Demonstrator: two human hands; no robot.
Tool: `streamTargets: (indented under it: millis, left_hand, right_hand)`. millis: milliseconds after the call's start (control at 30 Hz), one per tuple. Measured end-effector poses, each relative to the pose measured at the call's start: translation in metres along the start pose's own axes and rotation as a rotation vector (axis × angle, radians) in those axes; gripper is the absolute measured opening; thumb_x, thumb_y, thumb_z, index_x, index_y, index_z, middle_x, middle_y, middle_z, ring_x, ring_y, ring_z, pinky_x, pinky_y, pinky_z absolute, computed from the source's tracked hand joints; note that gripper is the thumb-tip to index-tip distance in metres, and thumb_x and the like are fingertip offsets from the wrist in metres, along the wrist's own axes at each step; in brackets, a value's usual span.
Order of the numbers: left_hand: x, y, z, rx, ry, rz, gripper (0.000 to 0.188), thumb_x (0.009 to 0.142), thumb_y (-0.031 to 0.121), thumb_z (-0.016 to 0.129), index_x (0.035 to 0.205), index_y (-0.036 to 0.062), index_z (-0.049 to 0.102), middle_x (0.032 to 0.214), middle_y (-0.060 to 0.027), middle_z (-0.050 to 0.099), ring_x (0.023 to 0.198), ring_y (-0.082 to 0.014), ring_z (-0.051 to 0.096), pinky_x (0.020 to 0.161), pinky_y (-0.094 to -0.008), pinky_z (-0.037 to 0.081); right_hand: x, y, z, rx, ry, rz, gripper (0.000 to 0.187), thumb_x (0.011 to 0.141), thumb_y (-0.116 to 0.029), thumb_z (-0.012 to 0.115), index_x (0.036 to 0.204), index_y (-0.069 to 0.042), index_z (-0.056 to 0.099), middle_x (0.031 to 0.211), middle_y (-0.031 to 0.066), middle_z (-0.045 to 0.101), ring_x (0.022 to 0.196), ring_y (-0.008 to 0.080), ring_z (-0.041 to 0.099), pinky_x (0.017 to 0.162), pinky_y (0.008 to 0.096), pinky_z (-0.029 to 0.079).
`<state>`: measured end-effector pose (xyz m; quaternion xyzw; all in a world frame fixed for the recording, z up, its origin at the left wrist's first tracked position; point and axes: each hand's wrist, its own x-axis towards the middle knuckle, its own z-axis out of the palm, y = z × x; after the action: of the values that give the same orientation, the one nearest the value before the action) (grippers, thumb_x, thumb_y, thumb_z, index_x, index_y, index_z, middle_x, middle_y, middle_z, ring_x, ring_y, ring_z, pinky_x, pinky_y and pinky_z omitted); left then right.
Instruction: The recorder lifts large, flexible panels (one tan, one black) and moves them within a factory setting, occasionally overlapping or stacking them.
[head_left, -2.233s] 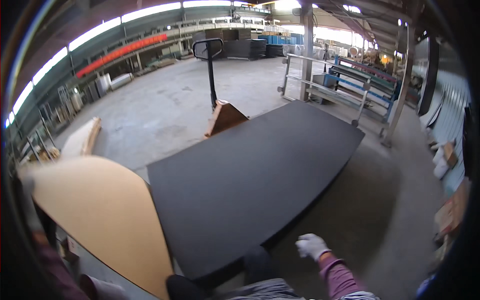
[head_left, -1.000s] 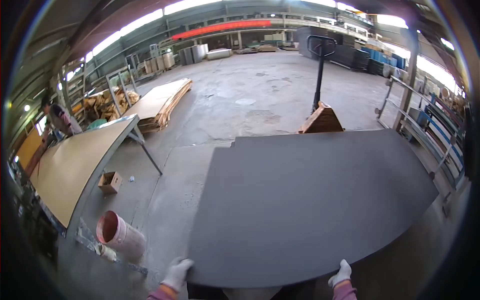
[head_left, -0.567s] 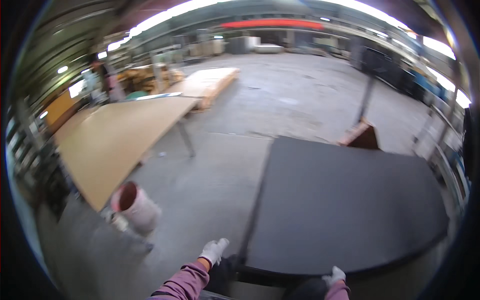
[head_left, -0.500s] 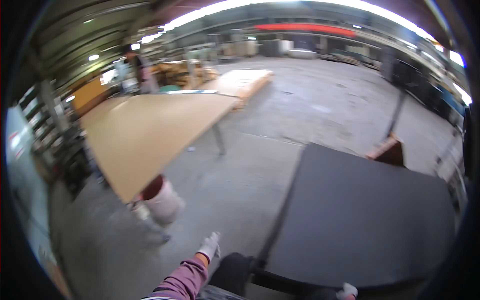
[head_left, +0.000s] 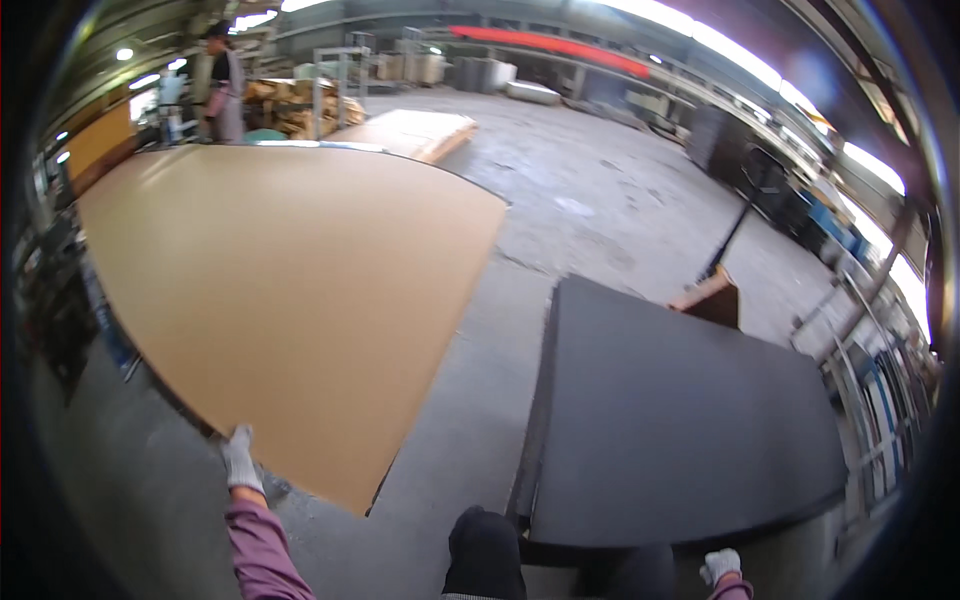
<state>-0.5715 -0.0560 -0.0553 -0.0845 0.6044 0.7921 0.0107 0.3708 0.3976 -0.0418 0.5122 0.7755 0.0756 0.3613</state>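
A large tan board (head_left: 300, 270) lies flat at the left, its near corner reaching toward me. My left hand (head_left: 241, 462), in a pale work glove, is closed on the board's near left edge; its fingers below the edge are hidden. To the right lies a stack of big dark grey sheets (head_left: 680, 420), low and in front of my legs. My right hand (head_left: 721, 566), also gloved, hangs just off the stack's near edge with its fingers curled and nothing seen in them.
Behind the dark stack stands a pallet jack handle (head_left: 735, 225) beside a brown wooden piece (head_left: 712, 300). A metal rack (head_left: 875, 410) holds panels at the far right. Beyond the tan board are a pale flat stack (head_left: 405, 130) and a person (head_left: 225, 90).
My left hand has moved left and taken hold of the tan board's edge. The board fills more of the view and hides the bin seen before. My right hand shows more fully.
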Motion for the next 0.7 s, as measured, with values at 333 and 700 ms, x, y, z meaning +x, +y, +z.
streamTargets:
  millis: [333,700]
  left_hand:
    - [-0.104,-0.185,-0.090,0.074,0.114,-0.419,0.037,0.087,0.010,0.062,0.121,-0.0018,0.054,0.107,-0.0075,0.060,0.089,-0.0199,0.058,0.081,-0.0364,0.051]
    - [-0.169,0.060,-0.050,-0.230,-0.049,-0.325,0.072,0.088,0.050,0.055,0.141,0.0050,0.036,0.138,-0.0147,0.045,0.126,-0.0314,0.043,0.103,-0.0440,0.037]
  right_hand:
    - [-0.097,-0.060,-0.142,1.073,-0.142,0.653,0.019,0.082,-0.019,0.055,0.076,-0.004,0.065,0.061,0.0123,0.062,0.052,0.0257,0.061,0.050,0.0375,0.050]
    - [-0.072,-0.050,-0.193,1.248,0.031,0.510,0.024,0.087,-0.018,0.056,0.105,-0.003,0.059,0.065,0.0068,0.058,0.048,0.0158,0.054,0.042,0.0310,0.044]
